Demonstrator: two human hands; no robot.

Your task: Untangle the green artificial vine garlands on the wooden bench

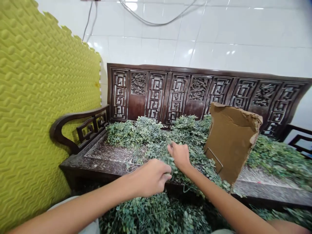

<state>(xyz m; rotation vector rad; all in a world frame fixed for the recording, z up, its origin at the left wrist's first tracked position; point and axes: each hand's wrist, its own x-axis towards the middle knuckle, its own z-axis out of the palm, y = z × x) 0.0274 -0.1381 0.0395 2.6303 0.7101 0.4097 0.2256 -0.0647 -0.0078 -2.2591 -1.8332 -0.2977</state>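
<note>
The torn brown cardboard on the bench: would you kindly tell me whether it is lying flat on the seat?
No, the torn brown cardboard stands tilted up beside the leafy sprigs on the carved wooden bench.

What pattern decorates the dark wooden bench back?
The bench back alternates squared fretwork with carved leafy panels; head view.

The left hand (148,178) and right hand (179,156) pinch a leafy stem (169,164).
</note>
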